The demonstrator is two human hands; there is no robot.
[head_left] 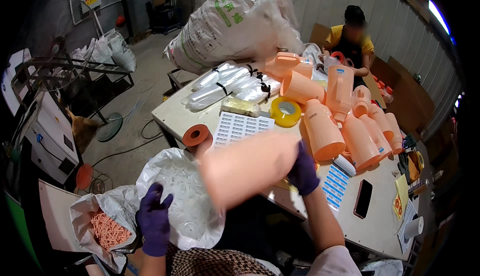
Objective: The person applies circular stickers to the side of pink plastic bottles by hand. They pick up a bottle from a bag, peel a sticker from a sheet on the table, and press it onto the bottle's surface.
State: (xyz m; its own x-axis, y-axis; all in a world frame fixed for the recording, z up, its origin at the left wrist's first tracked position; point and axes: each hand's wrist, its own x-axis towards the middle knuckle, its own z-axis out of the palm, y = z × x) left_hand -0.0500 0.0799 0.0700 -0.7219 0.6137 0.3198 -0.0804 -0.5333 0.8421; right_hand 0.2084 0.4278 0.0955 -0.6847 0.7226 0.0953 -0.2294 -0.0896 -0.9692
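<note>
My right hand (pixel 303 171), in a purple glove, grips one end of a peach plastic jug body (pixel 250 166), which is smeared by motion. It is tilted above the near edge of the table. My left hand (pixel 154 218), gloved alike, has thumb and fingers apart and holds nothing. It is beside a white bag (pixel 145 170) filled with clear plastic rings (pixel 187 203). Several more peach jug bodies (pixel 322 131) stand and lie on the far right of the table (pixel 275 196). Behind the blurred jug, a sheet of printed labels (pixel 240 126) is partly hidden.
A yellow tape roll (pixel 285 112), brown roll (pixel 197 136) and bundled clear bags (pixel 207 97) lie on the table. A phone (pixel 363 199) and blue label sheet (pixel 335 186) are at right. A sack of peach parts (pixel 110 231) stands left. A co-worker (pixel 350 43) is beyond.
</note>
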